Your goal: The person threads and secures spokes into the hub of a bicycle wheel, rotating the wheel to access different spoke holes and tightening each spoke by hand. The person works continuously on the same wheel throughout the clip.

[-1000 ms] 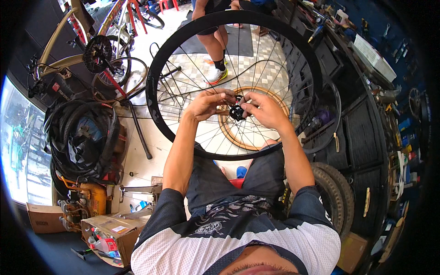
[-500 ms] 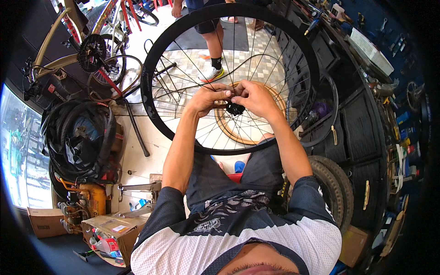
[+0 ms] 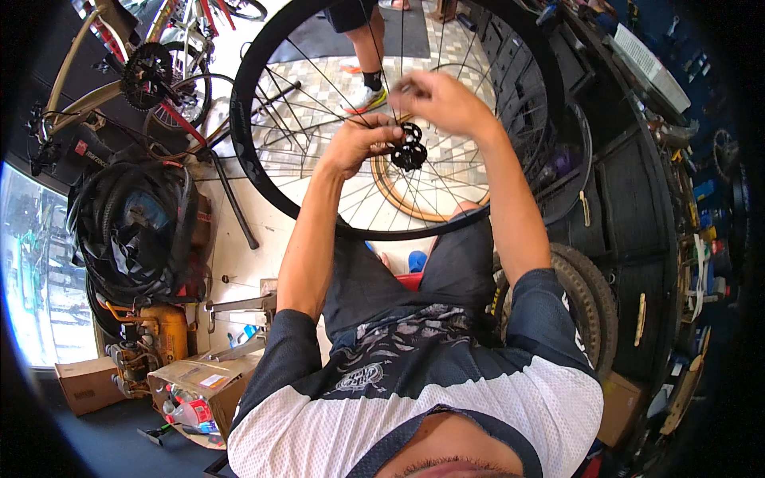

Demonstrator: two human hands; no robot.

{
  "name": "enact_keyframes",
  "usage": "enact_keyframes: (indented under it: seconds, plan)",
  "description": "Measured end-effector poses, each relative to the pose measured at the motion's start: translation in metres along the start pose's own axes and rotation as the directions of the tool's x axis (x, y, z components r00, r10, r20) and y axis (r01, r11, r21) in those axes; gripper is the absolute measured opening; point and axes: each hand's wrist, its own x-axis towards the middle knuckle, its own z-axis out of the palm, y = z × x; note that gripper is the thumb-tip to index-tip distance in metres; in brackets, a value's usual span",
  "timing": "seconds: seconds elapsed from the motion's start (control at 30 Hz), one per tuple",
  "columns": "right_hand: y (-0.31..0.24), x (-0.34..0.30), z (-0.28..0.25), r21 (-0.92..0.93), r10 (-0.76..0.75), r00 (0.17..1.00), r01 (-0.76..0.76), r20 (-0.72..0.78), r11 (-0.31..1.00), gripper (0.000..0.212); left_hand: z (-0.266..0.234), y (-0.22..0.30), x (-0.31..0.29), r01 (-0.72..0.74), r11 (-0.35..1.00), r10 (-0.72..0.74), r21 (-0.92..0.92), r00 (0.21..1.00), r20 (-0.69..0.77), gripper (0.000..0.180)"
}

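Note:
A black bicycle wheel rim (image 3: 241,119) with thin dark spokes stands in front of me, its near edge over my thighs. At its middle is a black hub (image 3: 409,155) with holed flanges. My left hand (image 3: 360,145) is closed at the hub's left side, thumb against the upper flange and fingers among the spokes. Above and right of the hub, my right hand (image 3: 448,102) is raised with curled fingers, apart from the hub. Motion smears its fingertips, so whether anything small is in them does not show.
Beyond the wheel a person's leg (image 3: 368,60) stands on the tiled floor. A tan rim (image 3: 386,191) lies below the wheel. Bicycles (image 3: 147,76) and a heap of black tyres (image 3: 131,223) are at left. Black drawers (image 3: 625,207) and knobby tyres (image 3: 586,295) flank my right.
My right hand has left the hub, moving up and to the right. The wheel has shifted slightly toward the top, and more of the hub shows. My left hand stays at the hub.

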Motion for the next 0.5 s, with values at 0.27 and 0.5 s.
enact_keyframes:
  seconds: [0.27, 0.5]
  plan:
    - [-0.02, 0.03, 0.016, 0.374, 0.041, 0.995, -0.073, 0.094, 0.924, 0.031, -0.013, -0.005, 0.001, 0.019, 1.0, -0.019, 0.011, 0.998, 0.053, 0.02]
    - [-0.033, 0.03, 0.018, 0.251, 0.17, 0.983, -0.148, -0.07, 0.957, 0.029, 0.006, 0.002, -0.002, -0.066, 0.996, 0.067, -0.067, 0.998, 0.012, 0.024]
